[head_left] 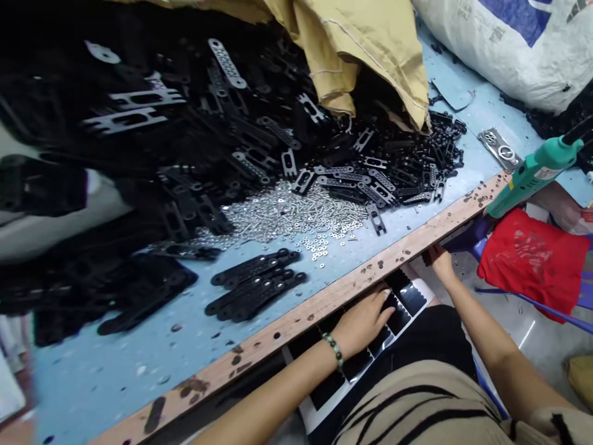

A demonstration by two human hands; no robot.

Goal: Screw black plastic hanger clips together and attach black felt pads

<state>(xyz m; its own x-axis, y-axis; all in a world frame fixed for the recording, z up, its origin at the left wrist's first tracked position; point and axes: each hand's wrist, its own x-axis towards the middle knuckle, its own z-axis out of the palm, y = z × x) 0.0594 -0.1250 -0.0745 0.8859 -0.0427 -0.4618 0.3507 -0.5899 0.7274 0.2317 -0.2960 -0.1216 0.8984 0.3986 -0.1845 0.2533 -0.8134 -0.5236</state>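
On my lap, partly beneath the table edge, lies a white sheet (314,415) carrying rows of glossy black rectangles (412,300) with scalloped edges. My left hand (364,321), a beaded bracelet at its wrist, rests flat on this sheet with the thumb apart; its fingertips reach toward the table edge. Farther right, my right hand (441,262) has its fingers bent by the table's underside, at a small dark piece I cannot make out. The fingertips there are partly hidden.
Flat black parts (257,284) lie stacked on the blue tabletop (194,364), before a heap of silver screws (287,213) and black plastic pieces (231,130). A teal electric screwdriver (532,176) hangs at the right above a red cloth (532,266). Wood (259,346) edges the table.
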